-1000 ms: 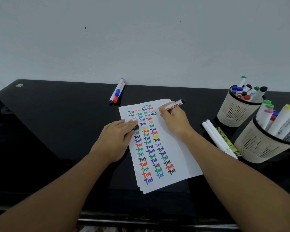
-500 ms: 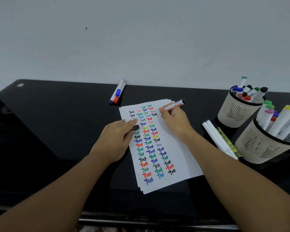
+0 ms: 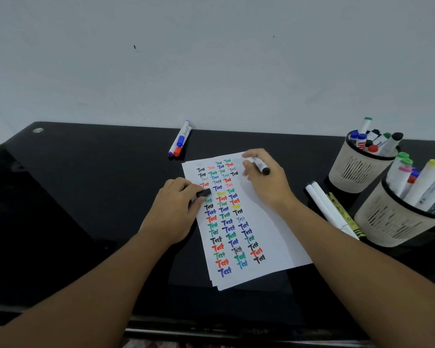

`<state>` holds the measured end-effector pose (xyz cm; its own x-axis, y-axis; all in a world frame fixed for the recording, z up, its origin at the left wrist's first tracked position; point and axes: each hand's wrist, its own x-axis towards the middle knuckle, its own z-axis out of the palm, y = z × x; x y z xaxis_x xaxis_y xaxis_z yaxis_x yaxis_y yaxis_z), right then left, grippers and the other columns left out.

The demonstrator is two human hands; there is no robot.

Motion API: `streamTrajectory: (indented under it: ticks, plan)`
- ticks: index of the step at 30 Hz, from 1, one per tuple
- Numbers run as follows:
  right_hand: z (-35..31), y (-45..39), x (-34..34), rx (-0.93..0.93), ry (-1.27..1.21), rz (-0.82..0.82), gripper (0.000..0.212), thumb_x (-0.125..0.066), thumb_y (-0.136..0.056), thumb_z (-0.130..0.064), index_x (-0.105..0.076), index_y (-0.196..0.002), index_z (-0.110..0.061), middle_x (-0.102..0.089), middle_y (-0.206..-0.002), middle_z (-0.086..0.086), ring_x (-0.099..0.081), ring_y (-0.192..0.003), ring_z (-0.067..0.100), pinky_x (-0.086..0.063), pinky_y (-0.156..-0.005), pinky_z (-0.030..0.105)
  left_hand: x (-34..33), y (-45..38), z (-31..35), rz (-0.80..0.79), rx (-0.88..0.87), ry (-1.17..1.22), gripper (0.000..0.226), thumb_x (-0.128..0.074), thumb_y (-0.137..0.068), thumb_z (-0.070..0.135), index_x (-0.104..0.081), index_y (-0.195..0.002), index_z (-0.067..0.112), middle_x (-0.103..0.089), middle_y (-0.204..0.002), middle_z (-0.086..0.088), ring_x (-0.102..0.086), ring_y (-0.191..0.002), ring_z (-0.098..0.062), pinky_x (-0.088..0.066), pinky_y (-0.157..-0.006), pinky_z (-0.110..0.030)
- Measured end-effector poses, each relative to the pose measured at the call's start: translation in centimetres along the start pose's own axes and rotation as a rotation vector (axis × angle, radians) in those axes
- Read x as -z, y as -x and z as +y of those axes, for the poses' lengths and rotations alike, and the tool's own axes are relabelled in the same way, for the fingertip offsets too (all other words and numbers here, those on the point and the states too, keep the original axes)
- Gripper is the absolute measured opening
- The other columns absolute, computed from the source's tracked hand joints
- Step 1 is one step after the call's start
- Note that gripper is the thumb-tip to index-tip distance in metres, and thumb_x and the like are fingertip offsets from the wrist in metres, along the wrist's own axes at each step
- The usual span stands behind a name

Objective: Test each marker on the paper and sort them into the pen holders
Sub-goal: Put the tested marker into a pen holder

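Resting on the left edge of the paper [image 3: 266, 222], the left hand [image 3: 172, 209] is seen with its fingers curled round a black marker cap [image 3: 203, 192], of which only the end shows. A black-ended marker [image 3: 261, 167] is gripped in the right hand [image 3: 266, 179] above the sheet's upper right part; its tip is hidden behind the fingers and the hand is blurred, so contact with the paper cannot be judged. The sheet is covered with columns of coloured test words, and further sheets are glimpsed beneath its lower edge. Two markers [image 3: 179, 139] are laid together near the wall on the black bench [image 3: 86, 184]. Three more pens [image 3: 332, 209] lie right of the paper, partly covered by the right forearm. Two pen holders [image 3: 354, 172] filled with markers are seen at the right; the nearer one is cut off by the frame edge.
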<state>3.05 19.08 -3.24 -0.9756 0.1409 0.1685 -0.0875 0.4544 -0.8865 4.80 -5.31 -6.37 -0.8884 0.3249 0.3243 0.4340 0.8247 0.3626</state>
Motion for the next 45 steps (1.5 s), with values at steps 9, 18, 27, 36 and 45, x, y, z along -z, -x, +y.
streamTrajectory:
  ticks: [9,18,27,36,45]
  plan:
    - [-2.5,2.0,0.8,-0.03,-0.187,-0.226,0.034,-0.043,-0.11,-0.021,-0.057,-0.139,-0.033,-0.06,-0.132,-0.003,-0.07,-0.102,0.008,-0.059,-0.082,0.021,0.4,0.3,0.2,0.015,-0.024,0.007,0.034,-0.052,-0.103,0.034,-0.059,-0.135,0.023,-0.061,-0.117,0.009,-0.046,-0.105,-0.008,-0.041,-0.091,-0.03]
    - [-1.6,2.7,2.0,0.207,0.696,-0.384,0.03,-0.057,-0.104,-0.041,-0.054,-0.133,-0.035,-0.067,-0.133,-0.009,-0.064,-0.103,0.01,-0.055,-0.082,0.03,0.9,0.7,1.0,0.029,0.014,0.052,0.033,-0.05,-0.105,0.029,-0.058,-0.136,0.022,-0.064,-0.123,0.004,-0.052,-0.11,-0.012,-0.039,-0.095,-0.029]
    - [-0.6,2.5,1.2,0.262,0.671,-0.372,0.033,-0.057,-0.104,-0.043,-0.059,-0.137,-0.04,-0.063,-0.132,-0.011,-0.059,-0.116,0.011,-0.052,-0.092,0.032,0.8,0.6,0.8,0.028,-0.027,0.062,0.032,-0.052,-0.104,0.03,-0.059,-0.134,0.023,-0.066,-0.118,0.005,-0.053,-0.109,-0.012,-0.043,-0.095,-0.033]
    - [-2.2,2.8,-0.3,0.44,0.858,-0.359,0.04,-0.043,-0.107,-0.052,-0.048,-0.143,-0.034,-0.06,-0.141,-0.008,-0.06,-0.12,0.014,-0.042,-0.105,0.042,0.8,0.6,0.7,0.024,-0.077,0.035,0.034,-0.055,-0.102,0.03,-0.062,-0.134,0.02,-0.069,-0.119,0.003,-0.057,-0.109,-0.014,-0.043,-0.093,-0.031]
    - [-3.1,3.6,-0.6,0.463,0.868,-0.373,0.05,-0.034,-0.112,-0.034,-0.02,-0.16,-0.031,-0.061,-0.129,0.001,-0.063,-0.086,0.018,-0.055,-0.083,0.039,1.3,1.0,1.4,0.076,-0.043,0.091,0.062,-0.061,-0.099,0.032,-0.037,-0.156,0.026,-0.066,-0.113,0.003,-0.053,-0.102,-0.009,-0.046,-0.098,-0.034]
